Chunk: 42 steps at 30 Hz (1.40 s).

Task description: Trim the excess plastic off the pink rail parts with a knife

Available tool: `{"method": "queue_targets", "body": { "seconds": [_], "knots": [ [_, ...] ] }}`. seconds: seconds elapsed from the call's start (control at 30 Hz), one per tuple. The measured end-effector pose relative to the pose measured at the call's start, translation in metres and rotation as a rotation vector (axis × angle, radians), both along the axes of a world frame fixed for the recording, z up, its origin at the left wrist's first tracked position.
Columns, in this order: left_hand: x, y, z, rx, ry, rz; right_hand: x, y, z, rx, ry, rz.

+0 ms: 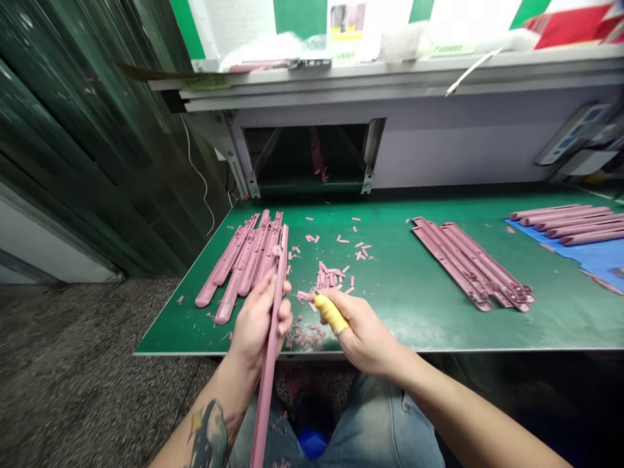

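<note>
My left hand (258, 322) is closed round a long pink plastic strip (271, 351) that runs from my lap up over the table edge. My right hand (361, 328) grips a small tool with a yellow handle (331, 313), its tip near the strip among pink offcuts (331, 278). A pile of similar pink strips (241, 263) lies just left of my left hand on the green table (400, 286).
A second pile of pink strips (472, 265) lies right of centre, and rounder pink parts (565, 221) rest on a blue sheet (599, 257) at far right. A chute opening (312, 159) sits in the grey housing behind. Green corrugated wall at left.
</note>
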<state>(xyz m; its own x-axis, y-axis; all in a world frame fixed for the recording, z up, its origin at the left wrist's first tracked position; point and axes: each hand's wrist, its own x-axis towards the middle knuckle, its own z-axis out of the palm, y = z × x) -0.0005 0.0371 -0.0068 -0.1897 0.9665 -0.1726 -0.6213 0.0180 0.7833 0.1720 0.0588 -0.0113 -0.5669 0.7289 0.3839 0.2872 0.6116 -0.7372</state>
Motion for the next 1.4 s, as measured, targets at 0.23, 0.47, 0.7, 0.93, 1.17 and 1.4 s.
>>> {"method": "queue_targets", "body": {
  "seconds": [0.23, 0.47, 0.7, 0.93, 1.17, 1.4],
  "knots": [
    [0.025, -0.037, -0.011, -0.025, 0.047, -0.092, -0.024, 0.016, 0.02, 0.124, 0.081, -0.231],
    [0.029, -0.043, -0.017, -0.007, 0.111, -0.017, -0.027, 0.003, 0.019, 0.091, 0.105, -0.232],
    [0.03, -0.046, -0.016, -0.01, 0.165, 0.014, -0.025, -0.001, 0.018, 0.138, 0.084, -0.243],
    [0.026, -0.049, -0.014, -0.064, 0.166, 0.023, -0.019, -0.002, 0.016, 0.34, -0.118, -0.335],
    [0.024, -0.054, -0.016, -0.069, 0.181, -0.012, -0.014, 0.002, 0.017, 0.45, -0.248, -0.344],
    [-0.009, -0.031, 0.013, -0.065, -0.014, -0.04, 0.009, -0.017, 0.025, -0.011, -0.143, -0.018]
  ]
}}
